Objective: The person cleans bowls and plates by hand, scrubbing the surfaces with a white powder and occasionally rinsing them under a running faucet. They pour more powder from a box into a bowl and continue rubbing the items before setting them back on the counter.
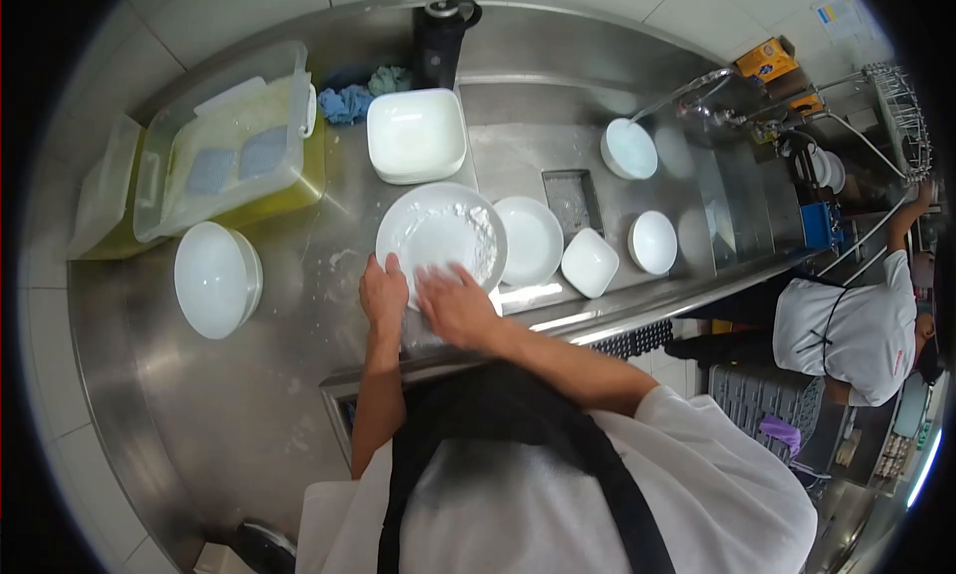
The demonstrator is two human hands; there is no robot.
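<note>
A round white plate (428,230) has white foam along its right inner side. My left hand (383,293) is closed on the plate's near left rim. Over the near part of the plate is my right hand (460,307), its fingers smeared by motion, so I cannot make out whether they hold anything. Just behind the plate stands a square white dish stack (416,136). A shallow white bowl (530,240) lies at the plate's right, with a squarish white bowl (590,263) beside it.
Left are stacked white bowls (214,280) and a clear tub (224,161) with two grey-blue pads. Blue cloths (346,104) and a black bottle (438,41) stand behind. Two bowls (653,242) (628,148) sit in the sink. A co-worker (846,315) is at right.
</note>
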